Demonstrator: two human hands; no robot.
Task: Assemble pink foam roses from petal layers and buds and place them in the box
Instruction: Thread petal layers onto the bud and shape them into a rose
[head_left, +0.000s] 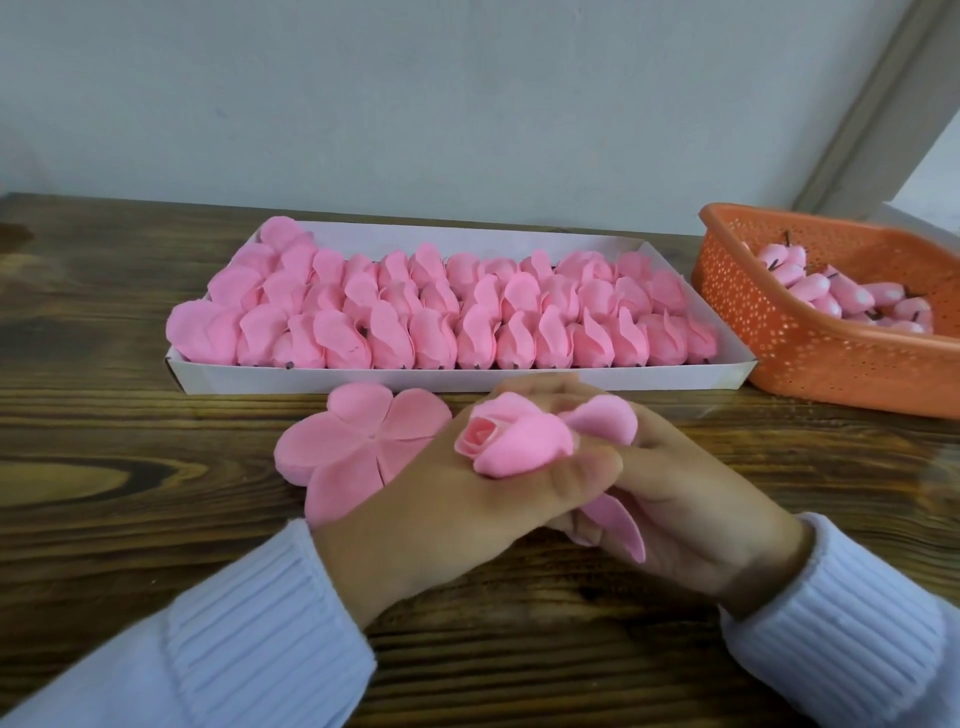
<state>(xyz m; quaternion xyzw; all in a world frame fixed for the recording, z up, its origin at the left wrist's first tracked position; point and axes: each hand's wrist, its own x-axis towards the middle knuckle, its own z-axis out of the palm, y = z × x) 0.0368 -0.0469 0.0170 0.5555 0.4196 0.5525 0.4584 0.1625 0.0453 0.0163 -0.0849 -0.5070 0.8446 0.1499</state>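
My left hand (441, 514) grips a half-wrapped pink foam rose (511, 439), its bud tip pointing left and up. Loose petals of the same layer stick out at the upper right (605, 418) and below (618, 525). My right hand (691, 499) holds the rose from the right, fingers curled under the petals. A flat pink petal layer (358, 441) lies on the table just left of my hands. Behind them, the white box (545, 382) holds several rows of finished roses (441, 312).
An orange perforated basket (779, 343) with several pink buds (841, 296) on dark stems stands at the right, next to the box. The wooden table (130, 467) meets a pale wall at the back. White knit sleeves cover both wrists.
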